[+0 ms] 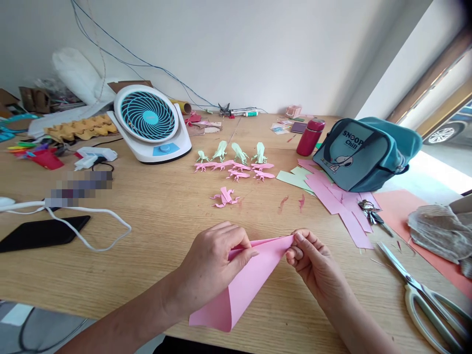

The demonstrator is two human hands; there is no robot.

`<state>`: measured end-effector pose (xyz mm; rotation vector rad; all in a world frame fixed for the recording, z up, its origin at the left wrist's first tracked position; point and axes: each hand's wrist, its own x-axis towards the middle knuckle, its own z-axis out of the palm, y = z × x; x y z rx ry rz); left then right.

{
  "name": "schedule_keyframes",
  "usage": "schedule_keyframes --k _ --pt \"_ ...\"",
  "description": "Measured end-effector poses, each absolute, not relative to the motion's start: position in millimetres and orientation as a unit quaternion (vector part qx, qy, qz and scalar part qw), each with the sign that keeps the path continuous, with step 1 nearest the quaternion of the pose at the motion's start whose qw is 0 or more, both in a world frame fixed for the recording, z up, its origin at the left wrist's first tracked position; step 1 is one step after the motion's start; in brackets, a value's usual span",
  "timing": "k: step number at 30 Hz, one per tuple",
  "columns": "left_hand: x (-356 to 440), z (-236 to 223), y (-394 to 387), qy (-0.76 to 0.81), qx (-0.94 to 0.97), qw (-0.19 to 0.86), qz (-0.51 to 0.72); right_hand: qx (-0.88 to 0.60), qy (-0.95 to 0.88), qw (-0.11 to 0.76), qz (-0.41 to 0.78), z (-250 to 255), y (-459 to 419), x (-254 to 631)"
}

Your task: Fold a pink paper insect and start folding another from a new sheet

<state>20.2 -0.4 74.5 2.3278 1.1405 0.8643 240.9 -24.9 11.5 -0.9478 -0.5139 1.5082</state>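
Note:
A pink sheet of paper (254, 275), partly folded over, is held up between both hands near the table's front edge. My left hand (217, 258) pinches its upper left edge between thumb and fingers, covering part of the sheet. At the sheet's right-hand corner, my right hand (309, 253) is closed in a pinch. The lower end of the paper hangs loose and curves toward me. Just beyond the hands lies a pink folded-paper figure with legs (224, 196). Farther back, several pink paper figures (239, 173) and green paper figures (240, 153) stand in rows.
A white and blue fan (149, 118) stands at the back left. At right are a red bottle (310, 136), a teal bag (359, 155), pink paper strips (356, 227) and scissors (413, 282). A white cable (110, 214) and black phone-like slab (40, 233) lie left.

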Motion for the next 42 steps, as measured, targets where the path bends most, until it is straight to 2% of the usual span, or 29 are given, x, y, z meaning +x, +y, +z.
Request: schedule_keyframes --k 17,22,25,33,42 --pt "17.5 79.5 10.6 0.466 0.801 0.272 0.259 -0.493 -0.298 0.584 0.572 3.8 -27.3 242.5" --pt "14.9 77.6 15.1 0.476 0.801 0.278 0.234 -0.500 -0.421 0.575 0.493 -1.2 -28.2 247.0" --pt "13.5 74.8 18.6 0.475 0.805 0.281 0.217 -0.488 -0.533 0.530 0.443 -2.7 -30.8 252.7" --pt "11.8 52.1 35.6 0.426 0.833 0.310 0.170 -0.484 -0.724 0.333 0.362 -2.9 -36.1 267.8" --pt "13.7 26.1 46.4 0.388 0.869 0.272 0.140 -0.476 -0.802 0.236 0.273 -1.3 -36.3 267.6"
